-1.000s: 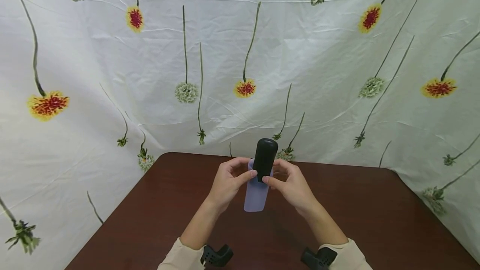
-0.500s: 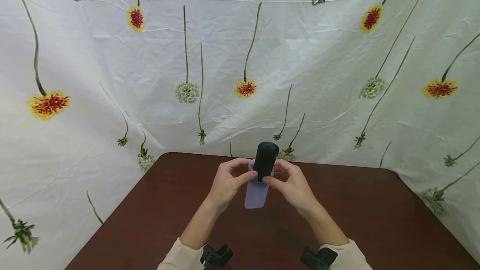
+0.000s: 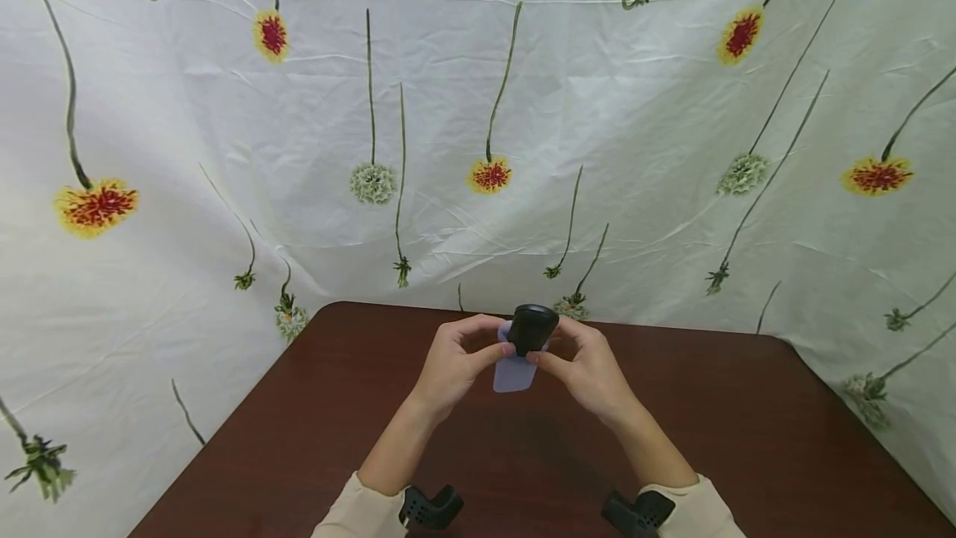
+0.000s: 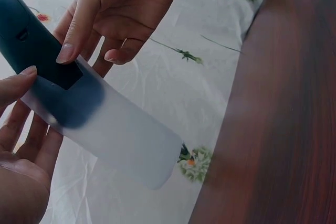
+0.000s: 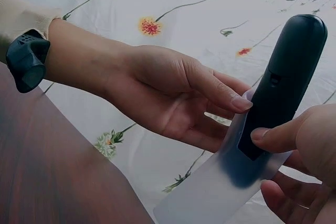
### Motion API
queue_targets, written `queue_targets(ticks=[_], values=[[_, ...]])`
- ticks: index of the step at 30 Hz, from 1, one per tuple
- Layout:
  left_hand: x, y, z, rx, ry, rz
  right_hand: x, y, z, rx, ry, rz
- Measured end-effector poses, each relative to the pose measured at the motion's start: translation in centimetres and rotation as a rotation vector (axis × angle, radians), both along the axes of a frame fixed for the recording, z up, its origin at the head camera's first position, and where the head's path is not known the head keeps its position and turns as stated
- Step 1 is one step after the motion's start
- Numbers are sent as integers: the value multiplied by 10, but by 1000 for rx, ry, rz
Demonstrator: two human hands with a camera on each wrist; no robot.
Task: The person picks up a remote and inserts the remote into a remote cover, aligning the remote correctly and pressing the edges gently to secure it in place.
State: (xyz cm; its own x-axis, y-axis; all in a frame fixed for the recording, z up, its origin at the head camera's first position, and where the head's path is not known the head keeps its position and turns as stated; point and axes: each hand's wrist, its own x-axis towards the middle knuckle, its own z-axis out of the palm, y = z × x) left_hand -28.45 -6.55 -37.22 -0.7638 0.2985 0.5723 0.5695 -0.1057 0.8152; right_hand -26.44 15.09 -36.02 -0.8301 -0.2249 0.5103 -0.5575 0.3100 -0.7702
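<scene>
In the head view, just below and right of centre, the fingers of my left hand [image 3: 463, 359] and right hand [image 3: 588, 365] pinch the black handset [image 3: 534, 327], its lower end inside the translucent sleeve [image 3: 514, 375]. I'd expect the handset light, stiff, slippery, best held by its long sides; the sleeve thin, bendable. Since a second ago both look shorter, probably tipped.

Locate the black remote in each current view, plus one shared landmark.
Head: black remote, below and slightly right of centre.
Left wrist: black remote, upper left.
Right wrist: black remote, right side, slanting from upper right.
Landmark: translucent sleeve at its lower end, in all three.
</scene>
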Motion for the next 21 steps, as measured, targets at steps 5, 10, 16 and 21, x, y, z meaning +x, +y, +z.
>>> queue_targets(ticks=[5,10,16,21], values=[[-1,0,-1,16,10,-24,1,1,1,16,13,-2],[-2,0,-2,23,20,-34,-1,2,0,11,28,6],[-1,1,-2,42,25,-72,-1,4,-1,22,64,14],[-2,1,-4,47,40,-75,-2,5,-1,39,114,16]])
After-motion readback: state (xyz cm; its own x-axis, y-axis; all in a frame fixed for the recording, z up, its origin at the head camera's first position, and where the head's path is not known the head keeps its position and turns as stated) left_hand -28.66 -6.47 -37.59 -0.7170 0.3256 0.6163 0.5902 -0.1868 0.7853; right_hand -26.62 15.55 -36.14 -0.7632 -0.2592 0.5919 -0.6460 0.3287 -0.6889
